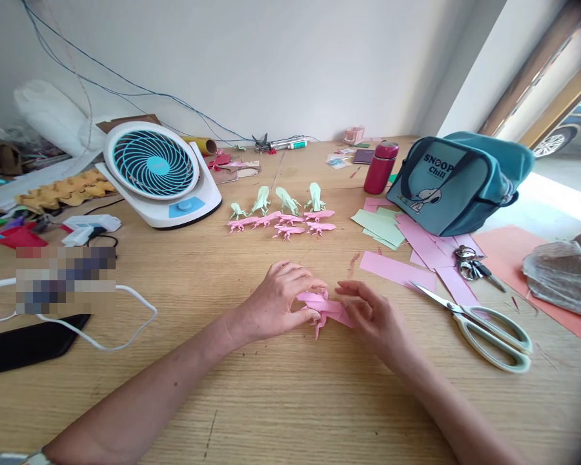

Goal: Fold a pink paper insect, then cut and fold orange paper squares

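Note:
Low over the near middle of the table, a pink origami insect (319, 305) with thin folded legs is held between both hands. My left hand (283, 300) pinches its left end between thumb and fingers. On its right end, the thumb and fingers of my right hand (375, 316) close on the paper, with the index finger lifted a little. Behind the hands stand several finished paper insects: pale green ones (288, 200) at the back and pink ones (289, 230) in front.
Open scissors (469, 320) lie at right beside pink paper strips (397, 270), green sheets (378, 226) and keys (472, 263). A teal bag (452, 184) and red flask (381, 169) stand behind. At left are a white fan (159, 174) and a looped white cable (150, 310).

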{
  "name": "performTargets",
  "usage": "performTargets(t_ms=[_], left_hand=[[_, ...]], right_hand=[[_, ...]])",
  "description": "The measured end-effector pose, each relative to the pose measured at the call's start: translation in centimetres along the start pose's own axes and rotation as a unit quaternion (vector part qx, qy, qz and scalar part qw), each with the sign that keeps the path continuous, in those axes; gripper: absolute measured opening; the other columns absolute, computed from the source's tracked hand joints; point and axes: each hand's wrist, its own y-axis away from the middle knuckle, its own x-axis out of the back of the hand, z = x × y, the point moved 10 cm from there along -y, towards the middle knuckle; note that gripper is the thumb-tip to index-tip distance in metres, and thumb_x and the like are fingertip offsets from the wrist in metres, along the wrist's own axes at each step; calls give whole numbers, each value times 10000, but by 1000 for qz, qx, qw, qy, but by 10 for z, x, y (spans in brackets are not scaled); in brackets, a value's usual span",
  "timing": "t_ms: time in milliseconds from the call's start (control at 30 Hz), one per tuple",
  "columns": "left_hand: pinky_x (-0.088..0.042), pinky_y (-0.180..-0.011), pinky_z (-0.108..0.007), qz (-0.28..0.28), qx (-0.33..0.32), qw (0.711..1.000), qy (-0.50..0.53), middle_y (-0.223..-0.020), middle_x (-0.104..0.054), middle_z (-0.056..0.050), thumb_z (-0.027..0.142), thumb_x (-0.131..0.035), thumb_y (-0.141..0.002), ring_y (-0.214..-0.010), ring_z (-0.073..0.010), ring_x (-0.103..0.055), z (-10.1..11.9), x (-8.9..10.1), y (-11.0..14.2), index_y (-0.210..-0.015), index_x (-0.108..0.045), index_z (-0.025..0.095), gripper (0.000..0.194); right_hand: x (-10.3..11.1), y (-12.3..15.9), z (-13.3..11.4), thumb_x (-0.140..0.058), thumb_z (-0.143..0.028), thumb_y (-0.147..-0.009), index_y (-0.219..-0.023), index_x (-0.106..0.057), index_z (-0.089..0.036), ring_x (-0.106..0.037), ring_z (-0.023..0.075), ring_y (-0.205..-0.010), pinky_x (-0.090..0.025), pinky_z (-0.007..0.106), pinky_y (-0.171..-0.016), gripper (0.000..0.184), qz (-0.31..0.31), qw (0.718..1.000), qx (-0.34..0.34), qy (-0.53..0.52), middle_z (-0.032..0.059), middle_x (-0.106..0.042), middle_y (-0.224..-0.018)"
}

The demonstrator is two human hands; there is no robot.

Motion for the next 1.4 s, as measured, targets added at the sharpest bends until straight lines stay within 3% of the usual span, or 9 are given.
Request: performTargets(t_ms=[100, 200, 400, 600, 700, 800, 933, 1067, 1400], left_hand=[[-369, -988, -390, 9, 5, 1000, 3, -1110, -705, -24, 314, -701, -858, -1093, -227, -591, -3, 3, -1, -1159, -645, 253, 312], [-383, -971, -392, 33, 15, 999, -2, -1119, -711, -35, 339, -694, -858, -1076, -234, -608, -9, 9, 0, -1131, -660, 238, 293], [-385, -977, -384, 39, 25, 999, 5, -1130, -712, -33, 350, -701, -856, -1089, -230, -605, -13, 14, 0, -1119, -667, 227, 292], [-336, -1032, -390, -18, 12, 1000, 4, -1151, -689, -19, 311, -711, -845, -1144, -227, -567, -6, 1, 1, -1177, -643, 264, 343], [-329, -1037, -389, -22, 14, 1000, 0, -1159, -684, -20, 329, -705, -853, -1148, -227, -561, -6, -2, 1, -1178, -644, 270, 336], [-319, -1045, -392, -24, 12, 1000, -4, -1140, -688, -20, 359, -680, -875, -1131, -223, -566, -6, -7, 1, -1164, -649, 274, 303], [-271, -1081, -425, -21, 5, 999, -30, -1138, -688, -31, 364, -695, -859, -1123, -229, -565, -6, -12, 2, -1157, -648, 256, 320], [-223, -1105, -463, -24, 4, 998, -50, -1127, -694, -43, 371, -692, -858, -1124, -244, -565, -5, -17, 3, -1142, -648, 243, 315], [-209, -1125, -469, -16, 2, 999, -40, -1076, -717, -41, 377, -673, -874, -1107, -234, -588, -5, -23, 3, -1103, -657, 229, 274]], right_hand=[[22, 0, -15, -547, -299, -900, -1140, -637, -258, -630, 275, -1070, -490, 431, -876, 260, 69, 988, 67, 121, 68, -691, -1191], [31, 2, -26, -520, -282, -930, -1078, -641, -240, -630, 248, -1008, -491, 413, -869, 196, 87, 979, 116, 145, 65, -696, -1096], [-4, 9, -37, -614, -250, -892, -1098, -635, -258, -588, 257, -1019, -471, 419, -875, 207, -57, 954, 181, 232, 57, -676, -1080], [-16, 11, -39, -663, -218, -848, -1127, -603, -237, -583, 288, -1010, -467, 452, -858, 286, -78, 938, 187, 281, 82, -685, -1077], [-1, 11, -45, -632, -242, -880, -1164, -585, -238, -591, 268, -1044, -473, 436, -884, 287, -35, 947, 207, 244, 77, -677, -1113], [37, 11, -52, -581, -250, -920, -1106, -609, -239, -625, 216, -985, -493, 371, -861, 188, 88, 956, 206, 192, 48, -694, -1054], [77, 16, -48, -589, -264, -918, -1044, -651, -247, -642, 175, -827, -502, 320, -776, 141, 227, 948, 146, 168, 15, -716, -945], [74, 14, -47, -598, -266, -912, -1020, -656, -245, -626, 163, -784, -494, 282, -689, 125, 221, 949, 144, 175, 7, -711, -910], [60, 12, -48, -583, -225, -915, -974, -636, -238, -599, 159, -790, -490, 263, -699, 80, 166, 954, 173, 179, 0, -688, -902]])
